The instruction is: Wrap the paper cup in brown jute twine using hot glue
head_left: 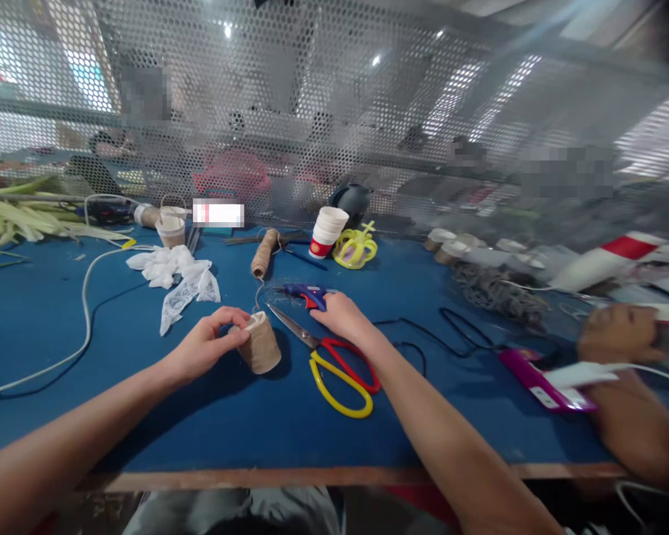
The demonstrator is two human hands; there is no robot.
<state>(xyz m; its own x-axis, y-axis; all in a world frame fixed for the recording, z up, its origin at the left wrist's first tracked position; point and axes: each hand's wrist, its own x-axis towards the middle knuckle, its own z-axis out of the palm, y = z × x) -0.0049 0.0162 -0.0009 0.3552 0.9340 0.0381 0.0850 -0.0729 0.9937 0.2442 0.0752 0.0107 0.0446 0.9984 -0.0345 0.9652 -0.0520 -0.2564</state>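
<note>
My left hand pinches the rim of a small cup wrapped in brown twine, which is tilted over the blue table. A strand runs from near the cup's top to a twine roll lying behind it. Around the handle of a blue glue gun are the fingers of my right hand; the gun's nozzle points left. Scissors with one red and one yellow handle lie between my hands, blades toward the glue gun.
White crumpled cloth, a cup and a white cord are at left. Stacked paper cups and a yellow crown-like piece stand behind. At right are a purple power strip and another person.
</note>
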